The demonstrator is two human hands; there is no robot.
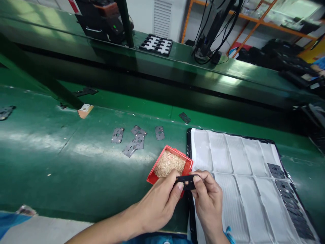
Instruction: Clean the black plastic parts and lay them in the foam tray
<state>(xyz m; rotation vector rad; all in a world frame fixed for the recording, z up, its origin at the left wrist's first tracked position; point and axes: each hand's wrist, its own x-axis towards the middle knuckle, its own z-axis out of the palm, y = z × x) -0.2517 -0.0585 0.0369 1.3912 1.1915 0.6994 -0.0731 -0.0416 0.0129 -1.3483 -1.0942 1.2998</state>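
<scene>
Left hand [162,200] and right hand [209,200]: fingers of both gripping black plate [188,182], one end each, held over near edge of red bin [151,177] with small tan pieces [169,164]. Bin by left edge of white-lined tray [224,152], near front of green surface [96,179]. Dark plates stacked along tray's right edge.

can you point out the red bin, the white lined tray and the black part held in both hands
red bin [151,170]: head view, on its left wall
white lined tray [222,151]: head view, on a bare compartment floor
black part [190,185]: head view, on its face between the hands
</scene>
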